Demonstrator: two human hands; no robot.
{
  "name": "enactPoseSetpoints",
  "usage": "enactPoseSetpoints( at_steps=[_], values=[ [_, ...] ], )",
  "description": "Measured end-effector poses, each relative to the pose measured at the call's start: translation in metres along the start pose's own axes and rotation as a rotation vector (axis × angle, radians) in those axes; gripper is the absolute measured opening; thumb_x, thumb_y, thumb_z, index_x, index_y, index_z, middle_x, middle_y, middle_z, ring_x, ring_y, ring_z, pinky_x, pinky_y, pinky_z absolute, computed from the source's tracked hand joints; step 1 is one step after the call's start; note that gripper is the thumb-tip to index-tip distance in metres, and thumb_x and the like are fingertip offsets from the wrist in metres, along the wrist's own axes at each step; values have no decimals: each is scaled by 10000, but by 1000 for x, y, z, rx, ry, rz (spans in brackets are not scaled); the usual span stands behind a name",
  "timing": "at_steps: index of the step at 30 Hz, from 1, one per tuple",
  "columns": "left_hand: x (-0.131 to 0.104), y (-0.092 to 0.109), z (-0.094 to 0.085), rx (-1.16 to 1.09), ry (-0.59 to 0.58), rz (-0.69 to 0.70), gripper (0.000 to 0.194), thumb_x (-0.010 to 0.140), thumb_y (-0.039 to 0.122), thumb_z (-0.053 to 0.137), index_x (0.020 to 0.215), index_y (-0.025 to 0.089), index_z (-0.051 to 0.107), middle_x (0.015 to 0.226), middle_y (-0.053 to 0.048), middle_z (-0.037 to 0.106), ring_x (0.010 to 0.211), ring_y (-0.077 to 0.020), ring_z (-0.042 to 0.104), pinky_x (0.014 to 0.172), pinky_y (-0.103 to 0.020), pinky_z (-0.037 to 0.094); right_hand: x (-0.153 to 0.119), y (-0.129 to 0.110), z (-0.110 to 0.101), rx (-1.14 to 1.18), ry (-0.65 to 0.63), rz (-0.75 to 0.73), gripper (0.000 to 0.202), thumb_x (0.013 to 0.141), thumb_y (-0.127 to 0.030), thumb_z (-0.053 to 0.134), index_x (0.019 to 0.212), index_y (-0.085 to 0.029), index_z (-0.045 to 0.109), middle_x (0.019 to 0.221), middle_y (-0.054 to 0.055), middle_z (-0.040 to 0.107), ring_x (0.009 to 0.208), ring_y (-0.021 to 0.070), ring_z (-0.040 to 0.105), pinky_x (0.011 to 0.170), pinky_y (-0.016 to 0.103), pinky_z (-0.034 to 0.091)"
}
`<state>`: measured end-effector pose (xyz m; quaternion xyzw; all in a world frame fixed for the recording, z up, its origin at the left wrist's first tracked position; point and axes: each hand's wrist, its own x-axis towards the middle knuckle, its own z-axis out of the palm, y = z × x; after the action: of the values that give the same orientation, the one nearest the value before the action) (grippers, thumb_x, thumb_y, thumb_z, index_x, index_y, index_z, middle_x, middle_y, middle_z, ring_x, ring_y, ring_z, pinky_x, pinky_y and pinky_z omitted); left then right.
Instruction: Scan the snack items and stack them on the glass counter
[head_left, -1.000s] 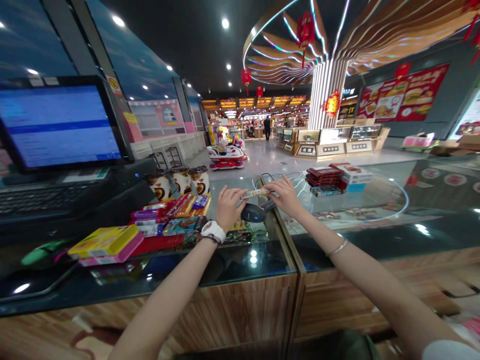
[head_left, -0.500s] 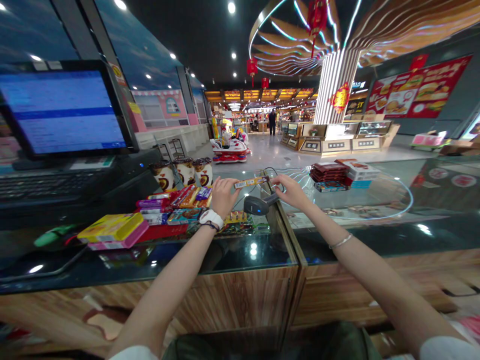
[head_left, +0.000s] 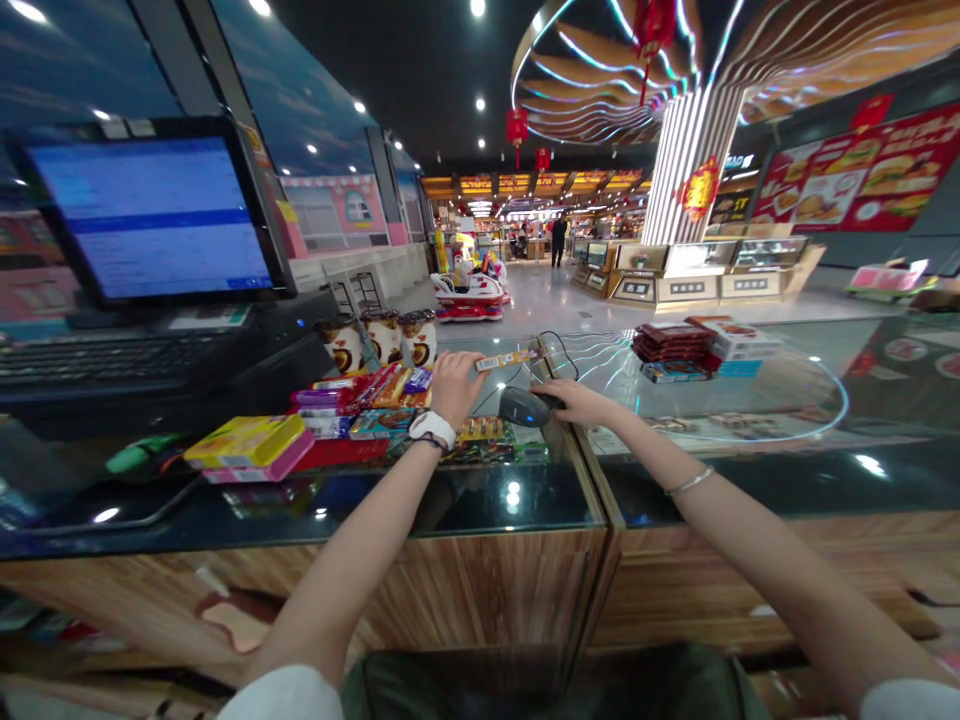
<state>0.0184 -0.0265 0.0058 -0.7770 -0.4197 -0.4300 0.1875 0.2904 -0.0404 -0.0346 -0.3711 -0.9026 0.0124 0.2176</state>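
Left hand (head_left: 454,390) is pinching a slim yellow packet (head_left: 504,361), jutting beyond its fingertips; right hand (head_left: 583,405) is touching the dark scanner (head_left: 523,407) at its handle, under the fingers, closure unclear. Judged step: hand is settling on handle; lifting would be requiring a secure wrap

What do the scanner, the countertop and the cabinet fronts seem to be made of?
The scanner looks like dark satin plastic, given its soft sheen. The countertop seems glossy glass, with sharp lamp reflections. The cabinet fronts show brown wood grain, low in shine; solid wood or laminate, I can't tell.
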Motion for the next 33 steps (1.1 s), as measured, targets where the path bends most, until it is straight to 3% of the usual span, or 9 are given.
enactPoseSetpoints(
  at_steps=[6,14,18,23,28,33],
  values=[
    [0,1,0,3,-8,3,121,907,259,640,1020,231,671,1047,-64,746,1038,-253,661,1064,-451,425,-2,1,2,-137,39,76,605,786,-160,728,1368,-250,587,1292,105,673,1198,290,610,1019,479,457],
    [0,1,-2,-11,-11,-17,117,912,258,631,1022,236,666,1060,-63,742,1043,-259,653,1051,-454,420,-13,21,-18,-104,54,92,597,748,-91,689,1326,-210,598,1232,102,680,1132,263,646,965,404,498],
    [1,-2,-2,1,-6,-42,108,905,245,635,1007,240,669,1040,-62,742,1023,-266,653,1015,-449,435,-18,31,-28,-59,169,108,512,767,-146,666,1274,-179,610,1188,115,673,1073,260,661,906,380,534],
    [2,-4,-3,26,-13,-60,116,907,253,637,1014,225,672,1040,-69,740,1034,-275,645,988,-441,445,-25,35,-44,-95,406,146,456,783,-226,646,1233,-156,620,1195,156,654,1116,322,627,951,464,519],
    [0,-4,-3,24,-20,-41,111,905,246,638,1010,231,673,1037,-66,737,1020,-263,645,979,-430,449,-29,25,-55,-26,540,142,472,795,-281,630,1254,-168,626,1197,139,692,1138,320,643,992,456,503],
    [0,-5,-3,34,-28,-54,110,896,220,637,1001,237,668,1039,-61,733,1031,-261,640,981,-433,449,-24,-5,-58,-64,444,157,415,766,-334,653,1152,-185,677,1082,110,754,1017,326,708,852,397,546]
  ],
)
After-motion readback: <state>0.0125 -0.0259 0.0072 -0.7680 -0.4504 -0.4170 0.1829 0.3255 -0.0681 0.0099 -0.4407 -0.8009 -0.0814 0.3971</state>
